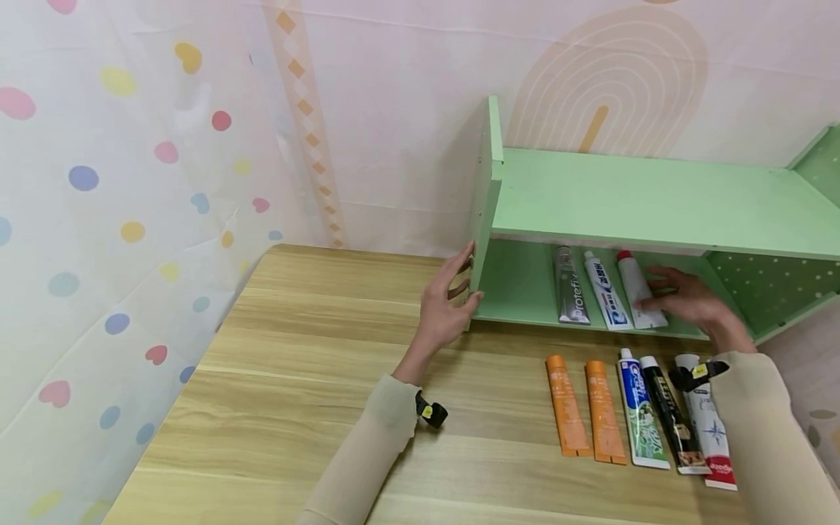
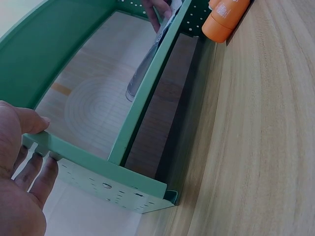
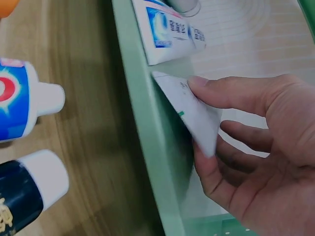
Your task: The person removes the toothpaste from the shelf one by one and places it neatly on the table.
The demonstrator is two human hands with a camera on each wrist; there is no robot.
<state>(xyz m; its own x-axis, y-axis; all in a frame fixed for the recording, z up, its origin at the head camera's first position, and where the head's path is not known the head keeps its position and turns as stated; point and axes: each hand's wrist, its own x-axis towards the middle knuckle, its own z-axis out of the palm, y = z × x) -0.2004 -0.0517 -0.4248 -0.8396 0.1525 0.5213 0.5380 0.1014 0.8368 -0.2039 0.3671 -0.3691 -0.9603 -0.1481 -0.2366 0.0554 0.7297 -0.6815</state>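
Observation:
A green wooden shelf stands on the wooden table. My left hand grips its left side panel, thumb inside and fingers outside. My right hand reaches into the lower compartment and pinches the flat end of a white tube with a red cap, thumb on top and fingers beneath. Beside it lie a blue-and-white tube and a grey Protefix tube.
In front of the shelf several tubes lie side by side on the table: two orange ones, a Crest tube, a black tube and a white-and-red one. A dotted curtain hangs at the left; the wall is right behind the shelf.

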